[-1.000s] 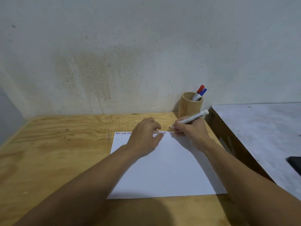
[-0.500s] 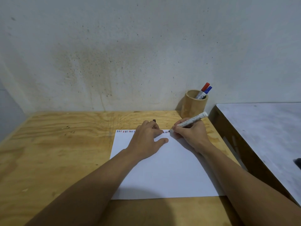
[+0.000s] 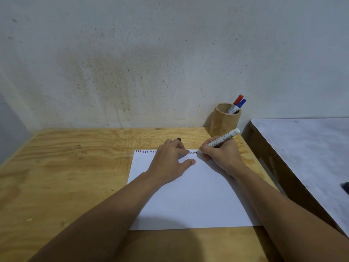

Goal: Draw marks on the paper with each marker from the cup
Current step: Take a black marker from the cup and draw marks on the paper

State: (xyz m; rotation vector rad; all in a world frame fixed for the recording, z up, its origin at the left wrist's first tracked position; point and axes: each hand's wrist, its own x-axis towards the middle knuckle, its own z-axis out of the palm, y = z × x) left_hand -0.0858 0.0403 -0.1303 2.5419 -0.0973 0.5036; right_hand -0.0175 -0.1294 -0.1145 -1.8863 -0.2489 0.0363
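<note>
A white sheet of paper [image 3: 190, 197] lies on the plywood table [image 3: 66, 167], with a row of short red, blue and black marks [image 3: 145, 151] along its far edge. My right hand [image 3: 221, 156] grips a white marker [image 3: 222, 138], its black tip touching the paper's far edge near the right corner. My left hand [image 3: 170, 161] rests on the paper and holds a small black cap [image 3: 178, 139] between its fingers. A wooden cup [image 3: 224, 120] by the wall holds a red-capped marker [image 3: 237, 101] and a blue-capped marker [image 3: 240, 104].
A speckled white wall stands right behind the table. To the right, across a narrow gap, is a second table with a grey-white top [image 3: 306, 148]. A dark object [image 3: 345, 187] shows at the right frame edge.
The marker tip has come down from just beyond the paper's far edge onto the paper. The left hand shifted slightly, showing the black cap.
</note>
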